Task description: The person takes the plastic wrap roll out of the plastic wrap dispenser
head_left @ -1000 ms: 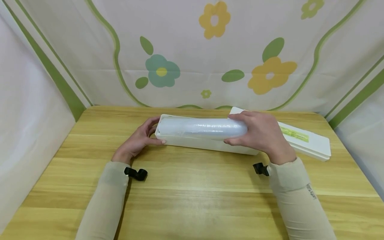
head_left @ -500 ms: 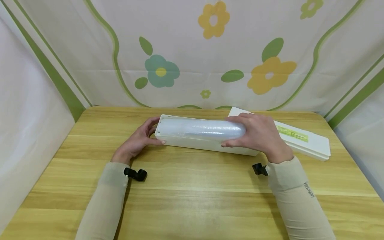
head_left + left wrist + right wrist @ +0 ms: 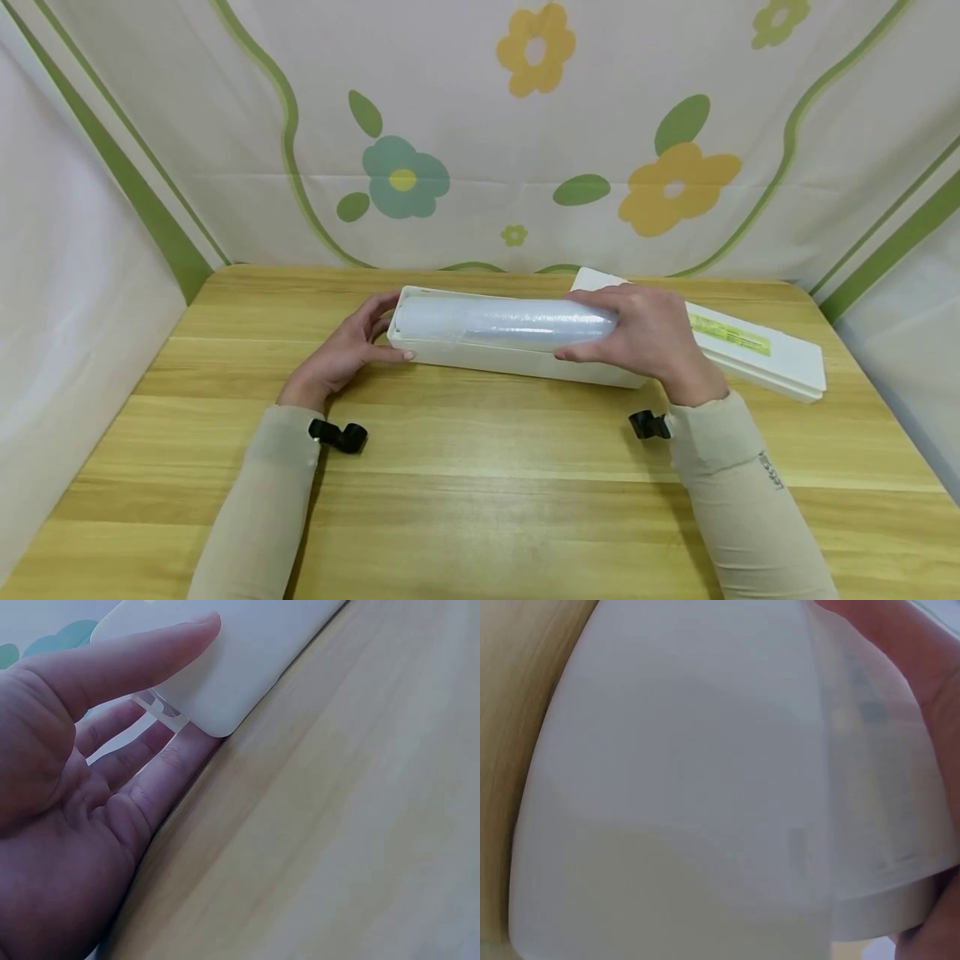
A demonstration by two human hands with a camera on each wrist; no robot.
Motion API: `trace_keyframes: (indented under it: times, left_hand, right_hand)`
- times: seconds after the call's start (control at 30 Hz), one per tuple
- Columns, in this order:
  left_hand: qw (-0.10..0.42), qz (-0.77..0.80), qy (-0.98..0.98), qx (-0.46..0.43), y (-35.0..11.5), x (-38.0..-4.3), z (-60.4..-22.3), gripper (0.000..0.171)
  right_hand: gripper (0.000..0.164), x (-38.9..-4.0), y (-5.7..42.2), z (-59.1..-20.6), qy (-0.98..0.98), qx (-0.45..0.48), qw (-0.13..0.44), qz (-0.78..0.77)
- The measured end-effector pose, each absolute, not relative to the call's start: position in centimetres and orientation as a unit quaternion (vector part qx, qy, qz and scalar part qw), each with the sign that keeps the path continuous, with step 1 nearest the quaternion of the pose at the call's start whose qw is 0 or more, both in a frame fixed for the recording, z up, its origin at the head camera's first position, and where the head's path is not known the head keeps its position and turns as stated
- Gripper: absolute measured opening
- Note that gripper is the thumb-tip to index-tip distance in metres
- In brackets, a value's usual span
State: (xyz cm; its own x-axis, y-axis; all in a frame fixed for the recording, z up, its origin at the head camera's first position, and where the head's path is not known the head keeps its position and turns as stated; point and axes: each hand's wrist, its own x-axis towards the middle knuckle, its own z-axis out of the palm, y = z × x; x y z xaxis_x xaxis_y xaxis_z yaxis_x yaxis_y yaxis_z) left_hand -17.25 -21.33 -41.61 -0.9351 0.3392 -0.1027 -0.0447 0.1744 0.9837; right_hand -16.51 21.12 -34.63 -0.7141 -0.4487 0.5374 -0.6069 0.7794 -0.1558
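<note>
A long white box (image 3: 480, 357) lies across the wooden table (image 3: 480, 500). A roll of clear film (image 3: 502, 323) sits in its open top. My right hand (image 3: 645, 333) grips the roll's right end, fingers over the top and thumb at the front. My left hand (image 3: 348, 346) holds the box's left end, thumb on the front wall and fingers behind it. In the left wrist view the thumb (image 3: 135, 664) lies on the white box (image 3: 240, 660). The right wrist view is filled by the roll (image 3: 885, 765) and the box (image 3: 667, 825).
The box's flat white lid (image 3: 757, 350) with a yellow-green label lies on the table behind my right hand. Flowered cloth walls (image 3: 480, 133) close in the back and both sides. Bare table stretches toward me.
My right hand has lowered the roll's right end slightly into the box. The left hand has stayed in place.
</note>
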Motion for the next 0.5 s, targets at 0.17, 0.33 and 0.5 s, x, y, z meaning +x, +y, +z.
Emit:
trace_keyframes:
  times: [0.17,0.33,0.5]
  left_hand:
    - [0.152,0.636,0.75,0.099,-21.38,-17.33,-41.67,0.099]
    - [0.152,0.637,0.75,0.099,-21.32,-17.3,-41.58,0.099]
    - [0.151,0.64,0.747,0.1,-21.33,-17.25,-41.54,0.098]
  right_hand:
    - [0.075,-16.63,21.16,-34.7,-0.909,0.281,0.244,0.185]
    - [0.073,-16.58,21.24,-34.74,-0.909,0.27,0.24,0.207]
    - [0.074,-16.44,21.31,-34.64,-0.906,0.257,0.241,0.233]
